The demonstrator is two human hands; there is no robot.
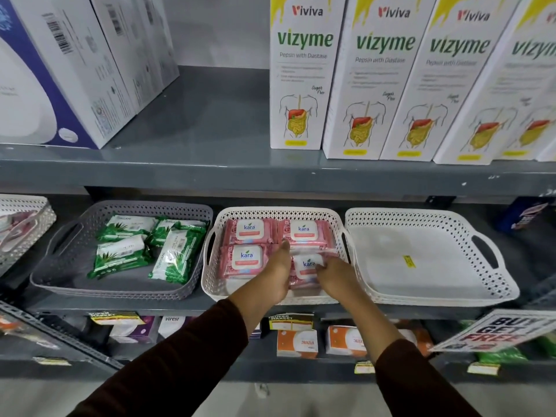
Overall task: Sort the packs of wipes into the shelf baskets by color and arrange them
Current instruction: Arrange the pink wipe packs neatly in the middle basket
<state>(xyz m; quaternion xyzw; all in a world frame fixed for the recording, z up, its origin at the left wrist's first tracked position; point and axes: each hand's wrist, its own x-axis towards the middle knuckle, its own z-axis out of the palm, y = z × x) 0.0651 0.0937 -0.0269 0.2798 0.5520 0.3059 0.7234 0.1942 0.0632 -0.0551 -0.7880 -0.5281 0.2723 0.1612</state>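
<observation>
A white perforated basket [210,284] in the middle of the shelf holds several pink Kara wipe packs [248,230]. Both hands are inside it at the front right. My left hand [278,272] and my right hand [334,273] grip one pink pack [307,263] from either side, low in the basket. To the left, a grey basket [60,266] holds several green wipe packs [120,255] lying loosely at different angles. An empty white basket [421,260] stands to the right.
Tall Vizyme boxes [301,85] and white-and-purple boxes [60,70] fill the shelf above. Another white basket [27,224] is cut off at far left. Small boxes [298,341] and a promo sign [496,329] sit on the shelf below.
</observation>
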